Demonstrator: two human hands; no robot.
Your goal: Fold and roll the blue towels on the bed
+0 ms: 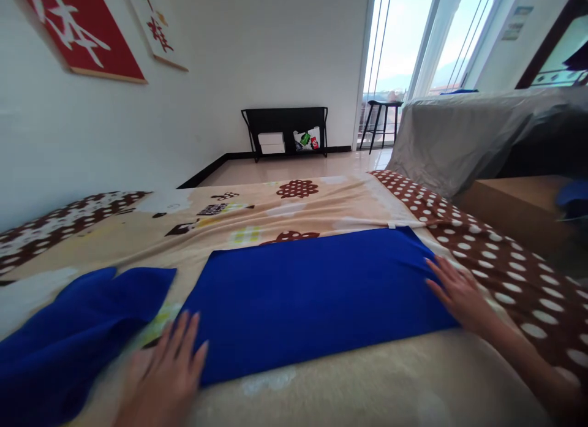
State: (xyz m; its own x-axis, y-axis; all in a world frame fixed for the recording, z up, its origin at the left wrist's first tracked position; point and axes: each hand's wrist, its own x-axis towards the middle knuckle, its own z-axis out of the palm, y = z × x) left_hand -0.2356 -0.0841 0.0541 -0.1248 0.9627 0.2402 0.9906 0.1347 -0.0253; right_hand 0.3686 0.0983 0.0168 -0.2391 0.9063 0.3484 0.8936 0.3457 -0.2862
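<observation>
A blue cloth lies flat in a wide rectangle on the patterned blanket, with a small white tag at its far edge. At its near left corner is my left hand, fingers spread and slightly blurred. My right hand rests at the cloth's right edge, its fingers stretched out over the fabric, where faint creases show. Neither hand grips anything. To the left, a second blue cloth lies crumpled, partly cut off by the frame.
Brown polka-dot fabric borders the blanket. Beyond stand a black shelf with white boxes, and a black stool by the glass door. At right are a grey covered piece of furniture and a cardboard box.
</observation>
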